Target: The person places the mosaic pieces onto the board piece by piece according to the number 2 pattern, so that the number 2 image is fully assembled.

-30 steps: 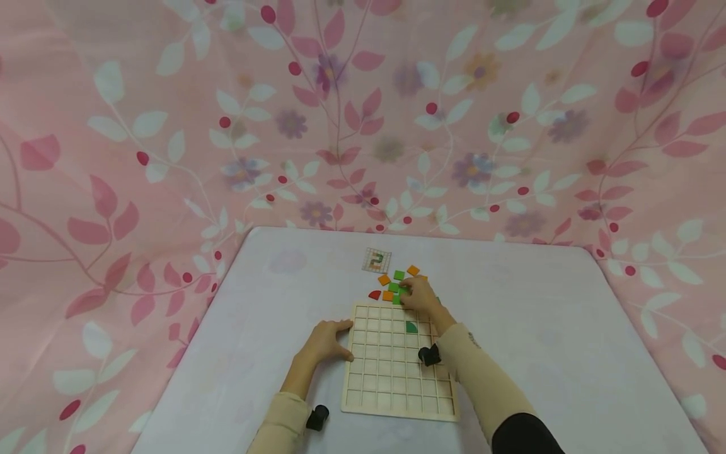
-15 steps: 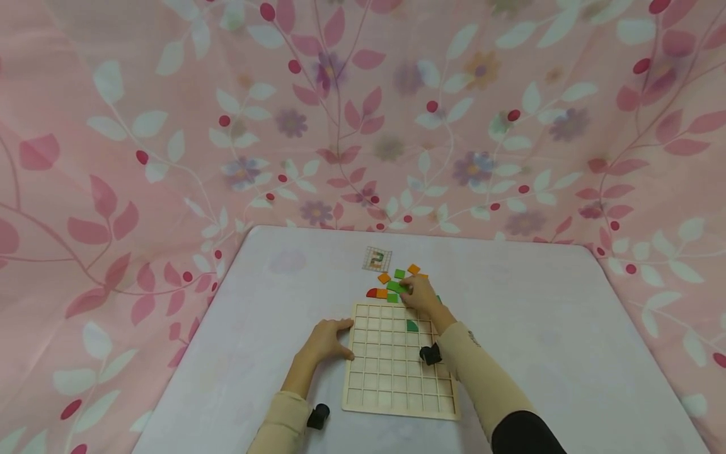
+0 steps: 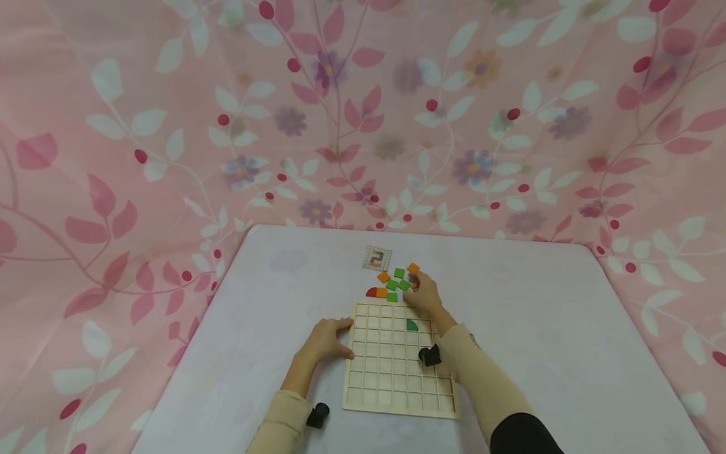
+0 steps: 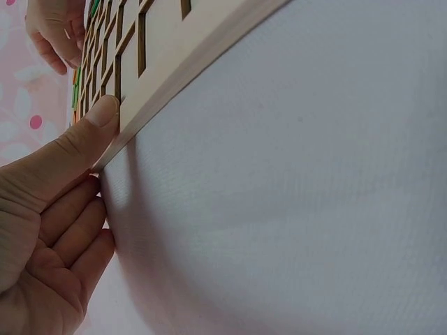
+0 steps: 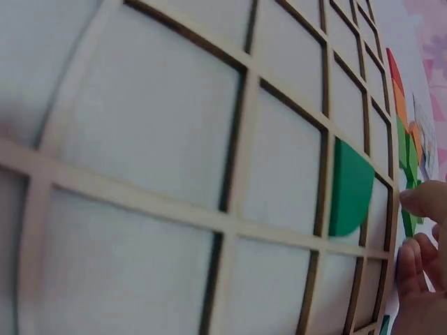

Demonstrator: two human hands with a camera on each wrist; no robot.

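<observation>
A wooden grid board lies on the white table. In one of its cells sits a dark green quarter-round tile. At the board's left edge rests my left hand, its thumb on the rim and its index finger spread apart from it along the edge. My right hand is beyond the board's far edge, its index fingertip near an orange tile and its thumb lower, at the board edge. Light green tiles lie just left of its fingers, and no tile shows between them.
Left of the green tiles are a red quarter-round tile and orange square tiles. Behind them lies a small pattern card with a colored figure on a grid. A pink floral cloth hangs behind the table.
My right hand has slid slightly right, away from the light green tiles. An orange tile now lies against the red one, and the green tiles have shifted a little. My left hand stays put.
</observation>
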